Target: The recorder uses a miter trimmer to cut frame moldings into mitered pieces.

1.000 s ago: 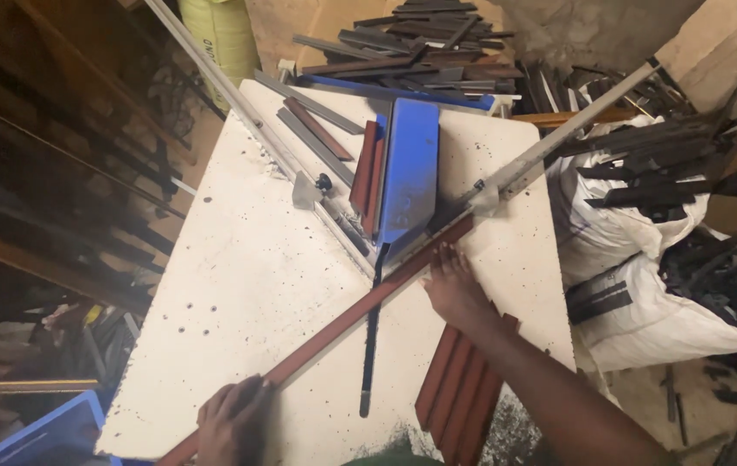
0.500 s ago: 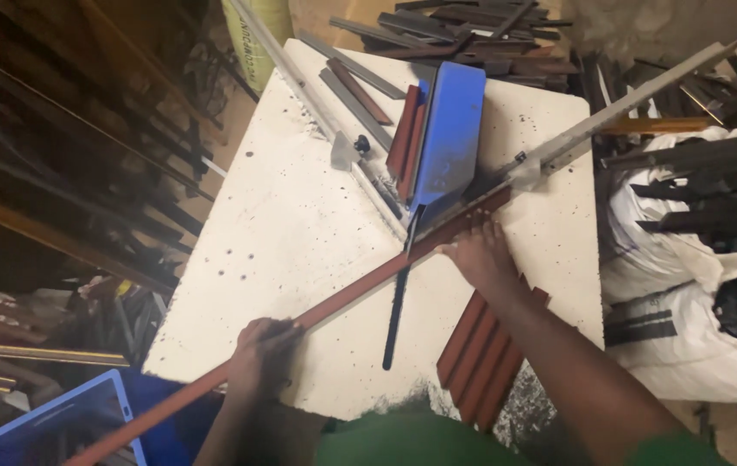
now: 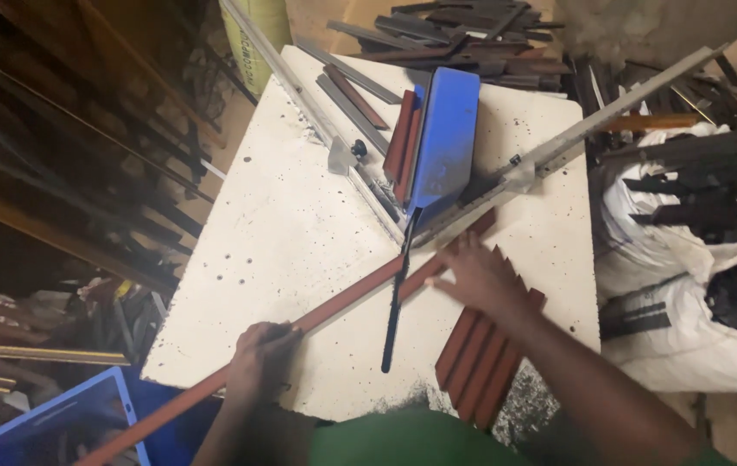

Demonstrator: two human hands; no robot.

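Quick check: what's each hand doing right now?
Left hand: closed around the long red strip near the table edge.
Right hand: open, pressed flat on the strip.

A single head-worn camera looks steeply down from close above the white worktable [image 3: 282,242], which fills the frame's centre.

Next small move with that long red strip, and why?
Probably press the red strip flat against the metal guide rail. The left hand grips its near end, the right hand rests by the far end, and it lies under the black lever.
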